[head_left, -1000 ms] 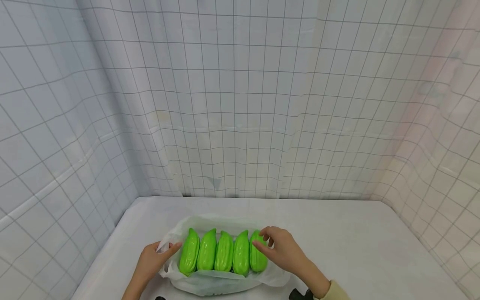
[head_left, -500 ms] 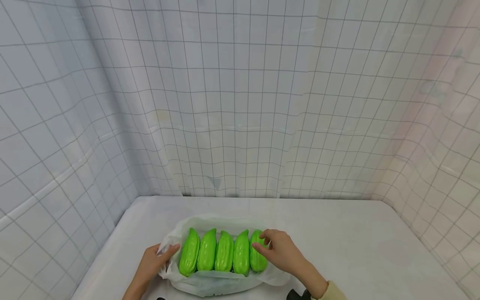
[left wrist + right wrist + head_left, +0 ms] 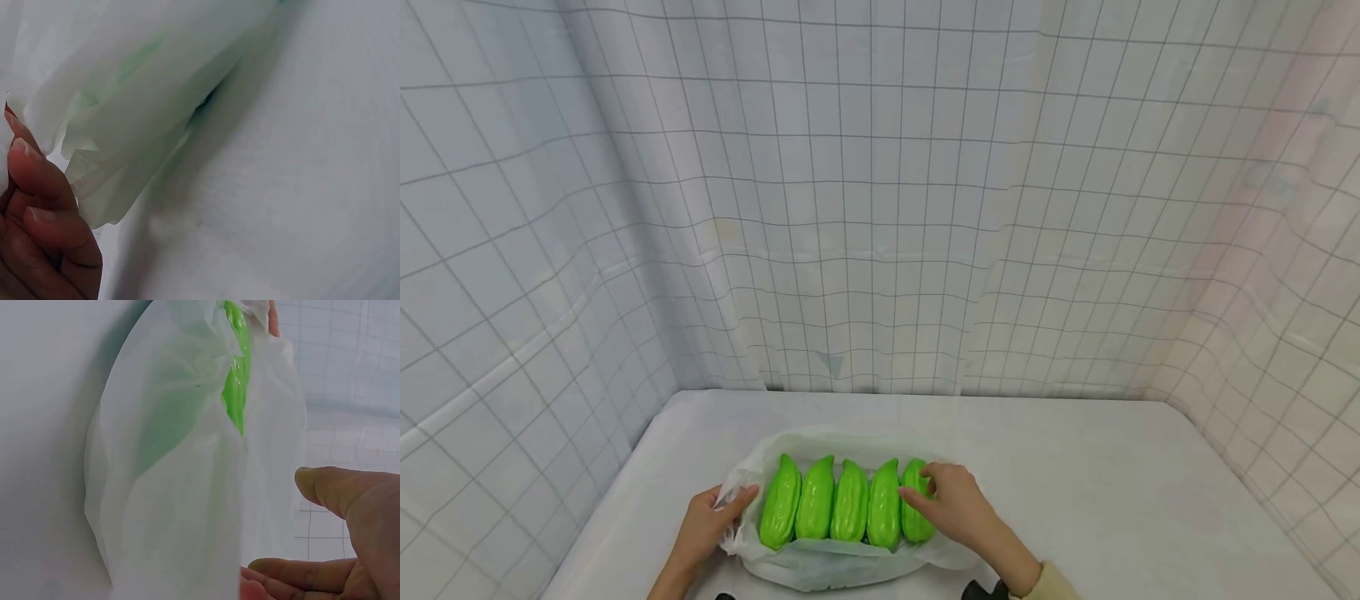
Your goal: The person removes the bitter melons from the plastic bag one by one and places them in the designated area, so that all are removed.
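Observation:
A thin white plastic bag (image 3: 827, 573) lies spread on the table with its mouth open upward. Inside it several glossy green, ribbed, long vegetable-like pieces (image 3: 850, 504) with pointed tips sit side by side in a row. My left hand (image 3: 706, 525) pinches the bag's left edge, thumb on the inner side; its curled fingers (image 3: 53, 234) show beside the crumpled film (image 3: 119, 181). Over the bag's right end hovers my right hand (image 3: 961, 504), thumb and fingers apart, nearest the rightmost green piece (image 3: 916, 521). In the right wrist view, the bag (image 3: 175, 506) partly hides its fingers.
The white table (image 3: 1112, 483) extends behind and right of the bag. Gridded white curtains (image 3: 880, 208) enclose the back and both sides. Black wrist-worn gear (image 3: 985, 590) shows at the bottom edge, below the right forearm.
My right hand has shifted slightly down and to the left over the bag's right end. My left hand keeps its hold on the edge, and the green pieces stay in their row.

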Available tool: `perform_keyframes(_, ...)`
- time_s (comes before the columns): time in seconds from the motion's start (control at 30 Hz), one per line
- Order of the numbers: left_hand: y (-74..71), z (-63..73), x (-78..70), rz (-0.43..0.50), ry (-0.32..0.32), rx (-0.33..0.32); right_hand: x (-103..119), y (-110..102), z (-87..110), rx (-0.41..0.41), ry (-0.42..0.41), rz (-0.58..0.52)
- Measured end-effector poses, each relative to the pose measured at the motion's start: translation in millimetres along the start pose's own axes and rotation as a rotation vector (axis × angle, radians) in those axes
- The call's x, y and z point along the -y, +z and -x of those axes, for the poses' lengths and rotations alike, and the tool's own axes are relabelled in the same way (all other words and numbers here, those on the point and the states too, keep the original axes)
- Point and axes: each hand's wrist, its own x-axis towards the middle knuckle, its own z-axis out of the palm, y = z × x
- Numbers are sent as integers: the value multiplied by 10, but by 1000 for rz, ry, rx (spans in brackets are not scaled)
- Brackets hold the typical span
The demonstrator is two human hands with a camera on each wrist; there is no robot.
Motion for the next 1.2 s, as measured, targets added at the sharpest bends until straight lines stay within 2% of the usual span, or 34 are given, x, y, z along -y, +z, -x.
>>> perform_keyframes(0.17, -1, -31, 27, 2, -23, -1, 8, 51, -18, -53, 33, 23)
perform_keyframes(0.33, 2, -29, 41, 16, -5, -4, -24, 105, -35, -69, 70, 37)
perform_keyframes(0.83, 26, 0, 32, 27, 27, -17, -18, 167, -15, 29, 246, 83)
perform_keyframes(1.03, 36, 17, 21, 7, 50, -24, -53, 187, 5, 50, 262, 72)
perform_keyframes(1.2, 30, 28, 21, 9, 45, -27, -93, 206, 15, 60, 253, 36)
